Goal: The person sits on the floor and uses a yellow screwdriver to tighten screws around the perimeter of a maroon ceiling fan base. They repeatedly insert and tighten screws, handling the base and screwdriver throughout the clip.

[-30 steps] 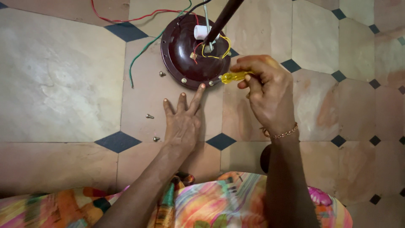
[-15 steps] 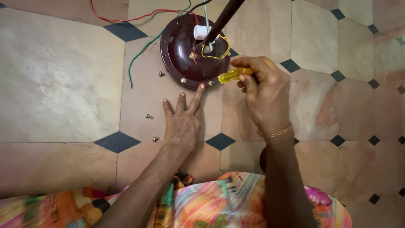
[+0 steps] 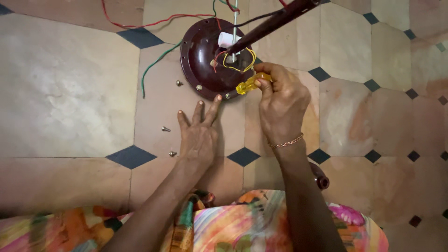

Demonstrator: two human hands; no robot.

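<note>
Right hand (image 3: 282, 100): closed around a yellow-handled screwdriver (image 3: 247, 86), whose tip is set against the rim of a dark maroon round canopy cover (image 3: 205, 60) just left of the fingers. A thin bracelet (image 3: 285, 142) is worn at the wrist.

Left hand (image 3: 198, 135): laid flat on the tiled floor (image 3: 70, 93), fingers spread, nothing gripped; the index fingertip is touching the cover's lower rim.

Three loose screws (image 3: 166, 129) are seen on the floor left of the left hand. Inside the cover, yellow wires (image 3: 240, 67) are bundled around a dark downrod (image 3: 275, 21). Red and green wires (image 3: 149, 70) trail beyond the cover.
</note>
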